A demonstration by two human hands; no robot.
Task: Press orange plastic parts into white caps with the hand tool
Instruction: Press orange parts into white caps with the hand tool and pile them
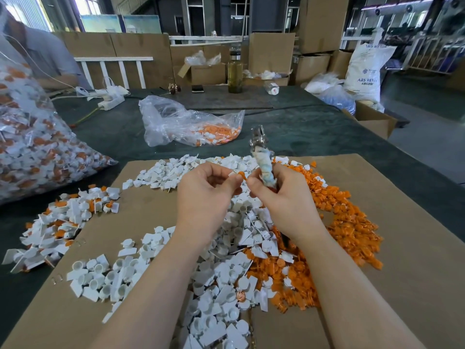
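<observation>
Presently an orange part and white cap, light, rigid, easily dropped, sit pinched in the left hand above the cardboard sheet. Right hand grips the wrapped hand tool mid-handle; best hold there.

Factory hall with daylight from high windows. Stacked cardboard boxes and a white railing stand beyond a dark green desk; grey floor alongside.
</observation>
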